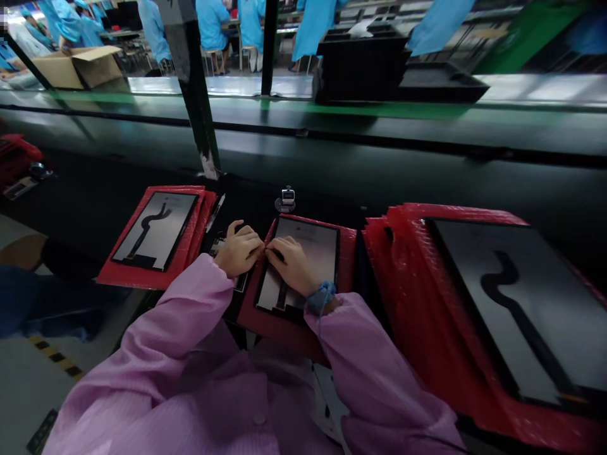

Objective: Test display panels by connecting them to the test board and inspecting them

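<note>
A flat grey panel with a black winding cable (313, 256) lies on a red bubble-wrap bag (346, 265) right in front of me. My left hand (238, 248) is curled at the panel's left edge, fingertips pinched against the bag's rim. My right hand (293, 265) rests on the panel's left part, fingers bent and pressed together near the left hand. What the fingertips pinch is too small to name. Both sleeves are pink; a blue strap wraps my right wrist (320, 296).
A stack of red bags with a similar panel (156, 230) lies to the left, a bigger stack with a panel (521, 303) to the right. A small clip-like device (287, 198) stands behind. A dark conveyor (379, 164) runs across; black trays (360, 63) and people in blue sit beyond.
</note>
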Demonstrator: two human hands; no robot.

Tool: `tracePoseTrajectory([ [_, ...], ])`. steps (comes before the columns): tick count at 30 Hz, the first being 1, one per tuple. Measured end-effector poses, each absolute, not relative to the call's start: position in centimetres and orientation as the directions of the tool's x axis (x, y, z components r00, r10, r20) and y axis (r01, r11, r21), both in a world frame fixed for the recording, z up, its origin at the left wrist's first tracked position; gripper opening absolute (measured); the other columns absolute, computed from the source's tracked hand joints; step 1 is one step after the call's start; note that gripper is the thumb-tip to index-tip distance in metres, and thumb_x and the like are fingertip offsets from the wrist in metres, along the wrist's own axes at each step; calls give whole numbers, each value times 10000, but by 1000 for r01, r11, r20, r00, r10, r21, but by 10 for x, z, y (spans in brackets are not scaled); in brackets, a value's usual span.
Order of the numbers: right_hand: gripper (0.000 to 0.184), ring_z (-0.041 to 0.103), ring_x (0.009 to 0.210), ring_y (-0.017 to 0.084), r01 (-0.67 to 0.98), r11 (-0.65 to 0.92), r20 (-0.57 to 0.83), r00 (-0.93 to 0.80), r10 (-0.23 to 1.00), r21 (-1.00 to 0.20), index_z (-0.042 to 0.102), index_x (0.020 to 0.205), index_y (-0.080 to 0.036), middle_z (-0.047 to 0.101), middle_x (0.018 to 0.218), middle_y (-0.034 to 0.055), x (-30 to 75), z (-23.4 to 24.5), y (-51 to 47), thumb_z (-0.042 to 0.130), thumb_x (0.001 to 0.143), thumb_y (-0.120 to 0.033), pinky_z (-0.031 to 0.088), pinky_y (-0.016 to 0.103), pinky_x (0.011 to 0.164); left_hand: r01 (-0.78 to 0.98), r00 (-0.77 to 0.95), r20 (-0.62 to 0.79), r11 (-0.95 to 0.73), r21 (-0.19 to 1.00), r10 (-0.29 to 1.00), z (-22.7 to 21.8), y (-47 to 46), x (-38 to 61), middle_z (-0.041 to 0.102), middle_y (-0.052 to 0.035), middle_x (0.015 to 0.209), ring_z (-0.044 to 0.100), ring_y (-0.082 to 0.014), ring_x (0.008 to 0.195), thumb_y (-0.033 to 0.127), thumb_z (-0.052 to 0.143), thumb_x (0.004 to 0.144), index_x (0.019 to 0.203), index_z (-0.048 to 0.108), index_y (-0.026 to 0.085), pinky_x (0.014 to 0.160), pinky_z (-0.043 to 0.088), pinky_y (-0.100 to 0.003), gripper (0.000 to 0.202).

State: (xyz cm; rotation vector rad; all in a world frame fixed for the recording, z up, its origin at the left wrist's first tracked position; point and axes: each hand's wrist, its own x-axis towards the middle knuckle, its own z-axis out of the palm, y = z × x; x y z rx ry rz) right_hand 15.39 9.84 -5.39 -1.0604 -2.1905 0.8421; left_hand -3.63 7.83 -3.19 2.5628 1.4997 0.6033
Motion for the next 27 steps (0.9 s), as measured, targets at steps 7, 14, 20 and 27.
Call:
tracePoseTrajectory([
  [7, 183, 540, 896, 218, 427, 456, 186, -538, 822, -781, 573, 793, -220, 669, 858, 46, 155, -51, 104, 517, 959, -271, 389, 355, 861, 817, 386, 221, -443, 369, 895, -30, 79, -35, 716, -26, 870, 610, -204, 976, 272, 451, 1006, 847, 669, 206, 1201, 220, -486, 278],
  [14, 290, 591, 832, 172, 332, 408, 209, -499, 841, -850, 569, 745, -213, 679, 828, 30, 168, -46, 111, 455, 972, -353, 453, 319, 840, 804, 333, 223, -400, 441, 916, -29, 80, -35, 706, -27, 869, 598, -198, 967, 274, 424, 985, 807, 641, 206, 1180, 246, -445, 288],
  [20, 392, 574, 1130, 280, 535, 319, 300, -124, 946, -783, 652, 1022, -159, 688, 1138, 160, 200, -60, 142, 341, 997, -397, 408, 465, 1061, 810, 310, 282, -408, 421, 908, -28, 78, -34, 693, -23, 840, 599, -188, 927, 297, 398, 997, 796, 618, 210, 1179, 268, -436, 310],
  [27, 267, 492, 1137, 324, 795, 171, 304, 18, 952, -582, 675, 982, -143, 642, 1174, 200, 223, -83, 171, 432, 915, -228, 370, 515, 1075, 807, 277, 530, -493, 325, 802, -37, 86, -41, 693, -114, 1153, 604, -248, 1145, 395, 434, 1013, 1091, 667, 194, 1162, 346, -496, 318],
])
